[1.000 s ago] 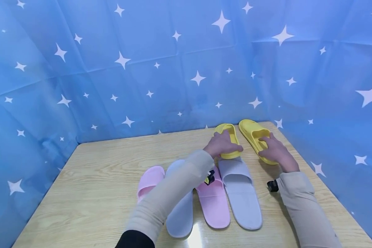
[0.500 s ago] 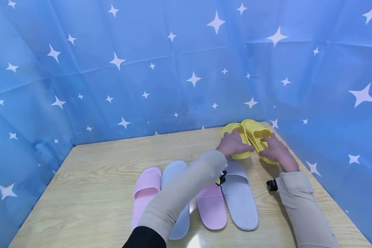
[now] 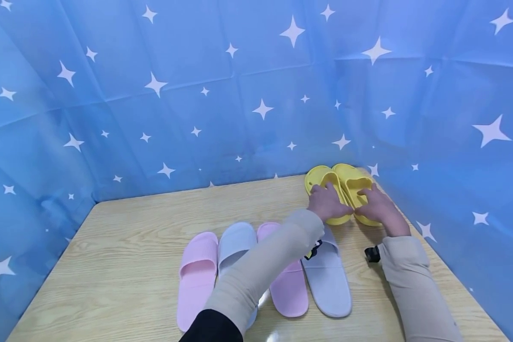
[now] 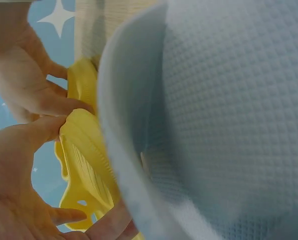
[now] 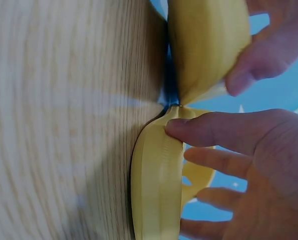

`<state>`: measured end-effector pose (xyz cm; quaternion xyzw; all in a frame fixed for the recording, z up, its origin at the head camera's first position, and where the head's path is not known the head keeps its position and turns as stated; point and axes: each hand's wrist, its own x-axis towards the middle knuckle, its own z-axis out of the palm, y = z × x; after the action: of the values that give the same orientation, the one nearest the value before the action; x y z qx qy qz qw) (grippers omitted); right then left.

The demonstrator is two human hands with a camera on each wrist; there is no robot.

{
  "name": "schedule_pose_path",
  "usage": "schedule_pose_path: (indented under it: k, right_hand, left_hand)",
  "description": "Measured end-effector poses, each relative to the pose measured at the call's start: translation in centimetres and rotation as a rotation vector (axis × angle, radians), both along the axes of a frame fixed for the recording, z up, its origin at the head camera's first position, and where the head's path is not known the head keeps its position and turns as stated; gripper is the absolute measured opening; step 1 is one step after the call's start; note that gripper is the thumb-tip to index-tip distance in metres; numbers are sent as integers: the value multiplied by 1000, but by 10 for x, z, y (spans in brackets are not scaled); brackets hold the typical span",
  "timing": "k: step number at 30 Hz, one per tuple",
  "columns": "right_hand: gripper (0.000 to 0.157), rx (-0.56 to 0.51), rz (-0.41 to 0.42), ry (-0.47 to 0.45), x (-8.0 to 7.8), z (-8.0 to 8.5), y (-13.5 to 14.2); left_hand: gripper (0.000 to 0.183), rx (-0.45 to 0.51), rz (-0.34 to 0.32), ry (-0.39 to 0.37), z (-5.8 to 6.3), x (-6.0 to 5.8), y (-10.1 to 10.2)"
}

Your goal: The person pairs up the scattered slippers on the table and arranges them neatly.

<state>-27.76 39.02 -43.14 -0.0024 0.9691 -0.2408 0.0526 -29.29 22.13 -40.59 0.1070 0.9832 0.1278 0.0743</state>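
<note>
Two yellow slippers lie side by side at the table's back right corner, toes toward the curtain. My left hand (image 3: 327, 203) grips the left yellow slipper (image 3: 318, 175) near its heel, thumb on the heel edge and fingers along its far side. The right yellow slipper (image 3: 347, 173) is held at its heel by my right hand (image 3: 379, 209); in the right wrist view that thumb (image 5: 208, 131) presses the outer heel wall, with the fingers on the inner side. Both thumbs come close together between the heels. The left slipper's heel looks tilted up in the right wrist view.
Nearer me stand a pink slipper (image 3: 196, 294), a blue-grey slipper (image 3: 238, 237), another pink slipper (image 3: 288, 292) and another blue-grey slipper (image 3: 330, 287) in a row, partly under my left sleeve (image 3: 267, 263). A blue star curtain (image 3: 188, 109) borders the wooden table (image 3: 124, 266).
My left hand has moved right with the left yellow slipper, bringing it up against the right one. The right hand stays at its slipper. The head view has shifted slightly right.
</note>
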Motion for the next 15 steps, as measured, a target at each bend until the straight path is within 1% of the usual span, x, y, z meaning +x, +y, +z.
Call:
schedule_pose_path:
  k: [5, 7, 10, 15]
  right_hand:
    - [71, 19, 14, 2, 0, 0, 0]
    - [71, 23, 30, 6, -1, 0, 0]
    - [70, 22, 58, 9, -3, 0, 0]
    - [65, 1, 89, 12, -5, 0, 2]
  left_hand:
    - [98, -171, -61, 52, -6, 1, 4]
    - [99, -197, -78, 61, -7, 2, 4]
    - [99, -181, -96, 56, -8, 2, 5]
    - [93, -70, -116, -13, -5, 0, 0]
